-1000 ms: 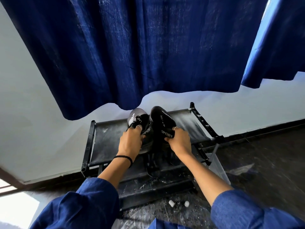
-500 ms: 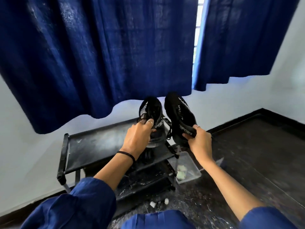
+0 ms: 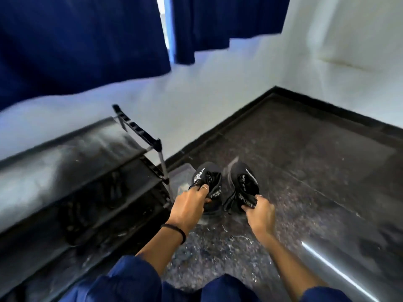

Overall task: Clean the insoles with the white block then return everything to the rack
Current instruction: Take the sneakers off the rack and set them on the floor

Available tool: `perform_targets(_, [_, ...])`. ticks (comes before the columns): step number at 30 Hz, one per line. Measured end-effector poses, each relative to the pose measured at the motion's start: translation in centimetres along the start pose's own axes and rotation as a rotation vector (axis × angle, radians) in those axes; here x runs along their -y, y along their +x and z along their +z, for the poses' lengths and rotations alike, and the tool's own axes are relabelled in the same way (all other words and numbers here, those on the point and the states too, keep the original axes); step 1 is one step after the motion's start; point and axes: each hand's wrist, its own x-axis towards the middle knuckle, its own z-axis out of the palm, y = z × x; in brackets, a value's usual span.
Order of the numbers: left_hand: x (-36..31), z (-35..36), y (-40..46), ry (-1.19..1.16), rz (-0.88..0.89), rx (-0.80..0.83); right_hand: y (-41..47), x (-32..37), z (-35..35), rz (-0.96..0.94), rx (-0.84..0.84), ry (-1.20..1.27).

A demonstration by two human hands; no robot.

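Note:
Two black sport shoes are down at the dark floor, right of the black shoe rack (image 3: 72, 158). My left hand (image 3: 192, 205) grips the heel collar of the left shoe (image 3: 207, 177). The right shoe (image 3: 243, 184) is held at its heel tab by my right hand (image 3: 259, 212). A clear plastic tub (image 3: 181, 184) stands just behind the left shoe, mostly hidden by it and by my hand. Neither the white block nor the insoles can be made out; the frame is motion-blurred.
Dark pairs of footwear sit on the rack's lower shelf (image 3: 93, 199). Blue curtains (image 3: 82, 40) hang above the rack against a white wall. The room's corner with a black skirting (image 3: 274, 90) lies ahead to the right. My blue-clad knees are at the bottom edge.
Both hands carried the shoes off the rack's top shelf, swung them right and lowered them to the floor beside the rack. The view turned right and down.

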Motion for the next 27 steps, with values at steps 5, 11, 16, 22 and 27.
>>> perform_targets(5, [1.8,10.2,3.7,0.034,0.064,0.214,2.1,-8.2,7.0,0.151,0.081,-0.059])
perform_targets(11, [3.7,19.7,6.0,0.19,0.131,0.438,3.3,-14.9,14.9,0.252,0.068,-0.109])
perform_targets(16, [4.6,26.0,7.0,0.196,0.108,0.54,3.5,-18.8,18.8,0.289,0.018,-0.117])
perform_targets(22, [4.6,30.5,8.3,0.185,0.063,0.594,4.8,-21.4,20.4,0.272,0.007,-0.138])
perform_targets(27, [4.3,32.7,8.9,0.164,0.032,0.622,5.8,-23.1,21.2,0.241,0.066,-0.229])
